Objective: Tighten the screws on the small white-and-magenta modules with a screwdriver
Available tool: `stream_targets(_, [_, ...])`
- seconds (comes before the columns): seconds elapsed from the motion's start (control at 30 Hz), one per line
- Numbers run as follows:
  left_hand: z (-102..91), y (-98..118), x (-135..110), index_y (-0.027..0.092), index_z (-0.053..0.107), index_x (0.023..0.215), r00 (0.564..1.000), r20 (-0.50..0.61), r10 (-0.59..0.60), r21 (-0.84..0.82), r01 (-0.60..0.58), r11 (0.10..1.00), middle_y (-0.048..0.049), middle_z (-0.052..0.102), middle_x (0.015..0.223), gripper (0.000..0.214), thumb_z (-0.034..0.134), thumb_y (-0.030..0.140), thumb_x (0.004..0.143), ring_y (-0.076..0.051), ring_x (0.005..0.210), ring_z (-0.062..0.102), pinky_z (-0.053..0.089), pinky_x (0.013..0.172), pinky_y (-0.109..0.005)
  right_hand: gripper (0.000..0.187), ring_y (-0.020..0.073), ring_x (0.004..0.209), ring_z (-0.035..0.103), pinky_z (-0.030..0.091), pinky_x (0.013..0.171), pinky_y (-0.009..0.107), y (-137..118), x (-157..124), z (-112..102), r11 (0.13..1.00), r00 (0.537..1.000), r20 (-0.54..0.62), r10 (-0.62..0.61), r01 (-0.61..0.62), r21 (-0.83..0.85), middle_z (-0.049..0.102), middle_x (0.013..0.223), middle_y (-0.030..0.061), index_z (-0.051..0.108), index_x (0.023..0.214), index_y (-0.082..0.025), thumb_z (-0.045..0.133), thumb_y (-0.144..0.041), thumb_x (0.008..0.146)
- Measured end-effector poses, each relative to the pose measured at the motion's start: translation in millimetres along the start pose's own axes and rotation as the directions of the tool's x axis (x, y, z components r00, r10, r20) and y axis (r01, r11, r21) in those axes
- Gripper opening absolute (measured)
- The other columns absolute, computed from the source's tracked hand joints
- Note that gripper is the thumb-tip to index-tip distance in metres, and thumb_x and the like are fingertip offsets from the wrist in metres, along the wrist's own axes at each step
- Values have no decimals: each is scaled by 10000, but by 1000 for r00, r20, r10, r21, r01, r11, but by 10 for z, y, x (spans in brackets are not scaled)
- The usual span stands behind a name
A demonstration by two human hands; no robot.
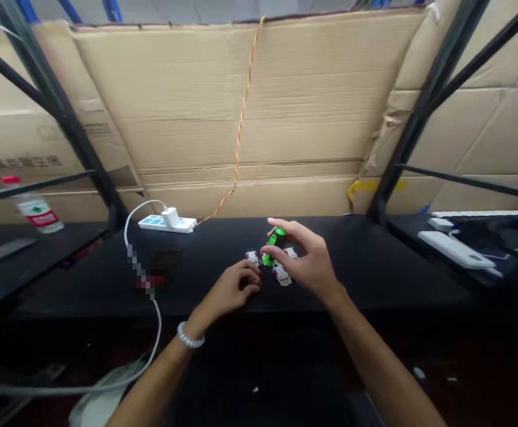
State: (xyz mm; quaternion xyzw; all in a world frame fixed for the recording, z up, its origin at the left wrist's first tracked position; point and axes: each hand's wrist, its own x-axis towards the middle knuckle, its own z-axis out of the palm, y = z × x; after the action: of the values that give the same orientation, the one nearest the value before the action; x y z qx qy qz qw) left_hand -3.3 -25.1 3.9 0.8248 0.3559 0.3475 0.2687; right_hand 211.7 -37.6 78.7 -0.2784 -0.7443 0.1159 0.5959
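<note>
My right hand (pixel 307 261) grips a short green-and-black cylinder (pixel 277 238) between thumb and fingers, tilted over the black table. Its lower green end (pixel 266 260) is down among several small white-and-purple pieces. One white piece (pixel 282 274) lies just in front of it, and another (pixel 291 252) shows beside my right thumb. My left hand (pixel 236 283) rests low on the table with its fingers curled in. Its fingertips are at a white-and-purple piece (pixel 253 257) on the left side of the group; whatever is inside the curled fingers is hidden.
A white power strip (pixel 152 223) with a plugged-in adapter stands at the back left, its white cable (pixel 157 320) running off the front edge. A bottle (pixel 38 210) is at far left. White devices (pixel 454 249) lie at right. Cardboard (pixel 312 107) closes the back.
</note>
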Motion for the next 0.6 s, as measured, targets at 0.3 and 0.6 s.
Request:
stream_targets(0.3, [7,-62,20,194,711,748,1000,-9,-27,-57,27,998,-58,716,1081,119,746,139,848,-229,1043,691,528,1051,-382,464,151,684,572,560,686,298,52,169,125,976,985,26,-170,172,-131,678,865,7,719,1342,-252,816,-430,925])
stream_targets(0.6, [-5,-70,40,192,730,784,1000,-2,8,-64,-8,998,-62,718,1049,85,748,194,868,-228,1025,685,526,1061,-403,401,195,855,694,617,861,358,64,184,180,983,984,69,-166,171,-68,745,1030,69,695,1368,-249,650,-457,1029])
